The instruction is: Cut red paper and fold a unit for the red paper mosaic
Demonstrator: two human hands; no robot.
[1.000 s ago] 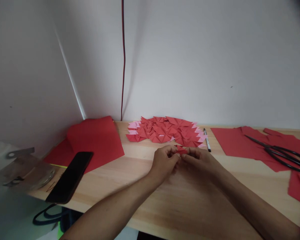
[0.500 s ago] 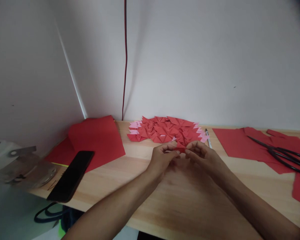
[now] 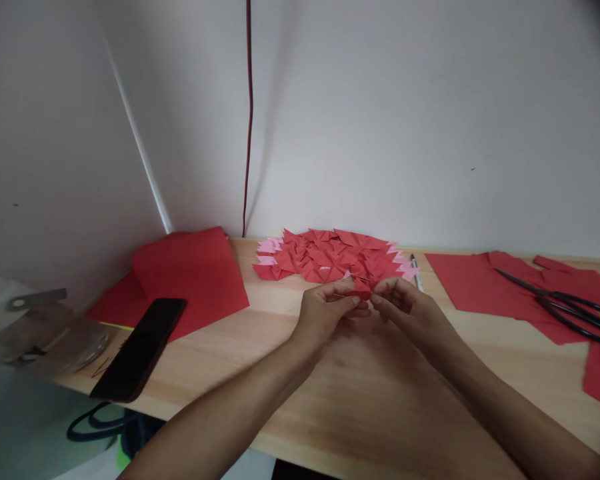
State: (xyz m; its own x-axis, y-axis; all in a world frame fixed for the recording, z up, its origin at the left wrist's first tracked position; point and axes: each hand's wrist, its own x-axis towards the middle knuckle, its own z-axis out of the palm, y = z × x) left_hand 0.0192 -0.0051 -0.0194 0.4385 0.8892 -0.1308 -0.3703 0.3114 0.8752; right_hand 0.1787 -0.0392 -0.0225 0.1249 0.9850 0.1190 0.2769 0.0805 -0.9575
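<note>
My left hand (image 3: 327, 311) and my right hand (image 3: 405, 307) meet over the middle of the wooden table (image 3: 300, 393). Between their fingertips they pinch a small folded red paper piece (image 3: 363, 290), lifted a little above the tabletop. Just beyond it lies a spread pile of folded red and pink paper triangles (image 3: 333, 260). Most of the held piece is hidden by my fingers.
A white pen (image 3: 417, 275) lies right of the pile. Red paper sheets (image 3: 485, 283) with black scissors (image 3: 570, 310) are at the right. Another red sheet (image 3: 190, 280) and a black phone (image 3: 139, 348) lie at the left, a metal tool (image 3: 40, 327) beyond them. A red cable (image 3: 249, 120) runs down the wall.
Both hands have risen slightly from the tabletop with the small red piece, and my fingers have shifted on it.
</note>
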